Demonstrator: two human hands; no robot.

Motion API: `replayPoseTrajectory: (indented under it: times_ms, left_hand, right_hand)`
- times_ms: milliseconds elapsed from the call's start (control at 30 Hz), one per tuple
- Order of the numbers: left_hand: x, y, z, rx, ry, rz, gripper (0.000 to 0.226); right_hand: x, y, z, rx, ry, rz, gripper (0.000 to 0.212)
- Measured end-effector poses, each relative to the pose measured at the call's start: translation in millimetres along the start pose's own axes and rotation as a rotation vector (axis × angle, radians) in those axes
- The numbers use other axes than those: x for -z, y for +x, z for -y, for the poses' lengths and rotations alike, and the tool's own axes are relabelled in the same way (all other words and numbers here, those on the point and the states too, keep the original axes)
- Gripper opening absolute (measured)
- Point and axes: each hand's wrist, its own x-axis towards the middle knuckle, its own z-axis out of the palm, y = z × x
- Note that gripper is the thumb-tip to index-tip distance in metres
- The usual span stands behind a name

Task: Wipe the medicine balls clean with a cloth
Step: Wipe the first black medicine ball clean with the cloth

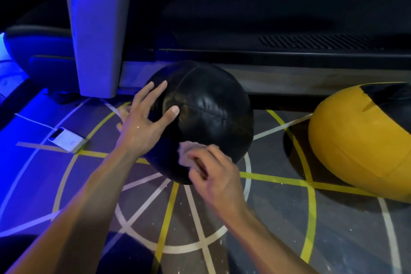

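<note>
Right hand (213,173) curls its grip round a small pale cloth (189,153) against the black leather medicine ball (211,113); left hand (144,122) rests spread-fingered on its side, holding nothing.

Left hand (142,124) lies flat with fingers (155,92) spread; right hand (213,176) is curled, both forearms extended.

A glossy black ball (206,115) with stitched seams is seen beside a yellow ball (355,140) with a black panel. The grey floor (278,218) is marked with yellow and white lines. A pale cloth (189,151) is seen.
</note>
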Motion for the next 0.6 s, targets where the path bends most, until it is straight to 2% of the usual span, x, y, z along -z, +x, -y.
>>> replayPoseTrajectory:
  times_ms: [67, 133, 200, 267, 333, 433, 500, 600]
  left_hand:
    - [10, -9, 14, 0.018, 0.001, -0.003, 0.062]
    - [19, -20, 31, 0.055, -0.054, -0.032, 0.058]
    - [28, -34, 53, 0.123, -0.169, -0.079, 0.056]
    - [36, -50, 75, 0.220, -0.307, -0.121, 0.052]
    - [46, -68, 90, 0.314, -0.385, -0.122, 0.050]
    - [59, -92, 94, 0.331, -0.366, -0.169, 0.050]
    - [69, -93, 89, 0.200, -0.156, -0.207, 0.067]
    - [66, -85, 77, -0.007, 0.137, -0.088, 0.092]
  right_hand:
    - [3, -20, -13, -0.186, 0.151, -0.041, 0.023]
    - [5, -32, -25, -0.465, 0.300, -0.118, 0.021]
    - [7, -35, -36, -0.800, 0.569, -0.224, 0.010]
    - [10, -35, -47, -1.014, 0.674, -0.319, 0.014]
    - [14, -34, -57, -1.114, 0.654, -0.329, 0.004]
    - [11, -26, -69, -1.152, 0.656, -0.316, 0.005]
    - [4, -19, -74, -1.152, 0.636, -0.286, 0.004]
    - [-14, -6, -69, -1.156, 0.678, -0.200, 0.004]
